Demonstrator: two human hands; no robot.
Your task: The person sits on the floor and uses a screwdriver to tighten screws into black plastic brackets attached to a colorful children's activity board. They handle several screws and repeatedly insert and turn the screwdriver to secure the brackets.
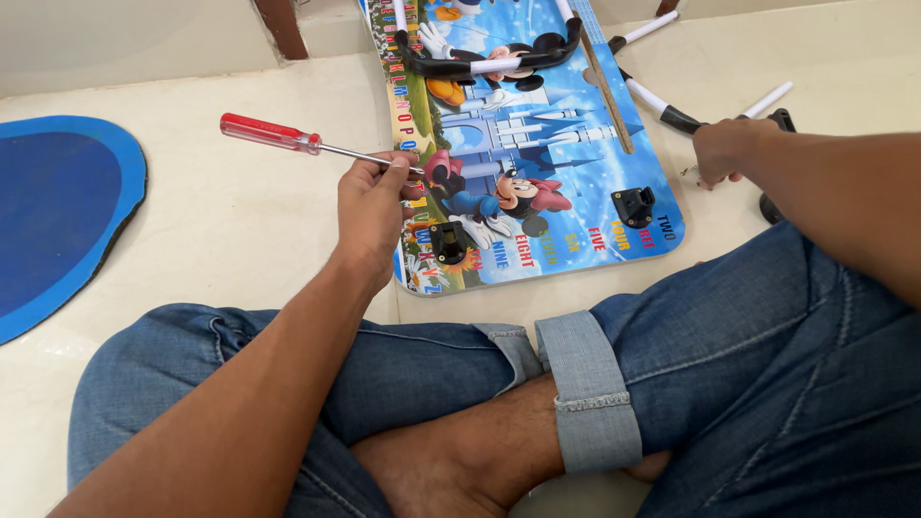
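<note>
My left hand [372, 201] grips the metal shaft of a red-handled screwdriver [271, 133], whose handle points left over the floor. It rests at the left edge of a colourful cartoon-printed board [566, 144] lying flat on the floor. Two black plastic brackets [449, 242] [633, 205] sit near the board's near edge. My right hand [721, 150] reaches to the floor just right of the board, fingers closed on a small item I cannot make out, beside a black-and-white tube leg [662, 105].
A folded black-and-white leg frame [489, 62] lies on the board's far end. A blue oval mat [58, 211] lies at far left. My crossed legs in jeans [595, 384] fill the foreground. A wall and wooden post [281, 27] stand behind.
</note>
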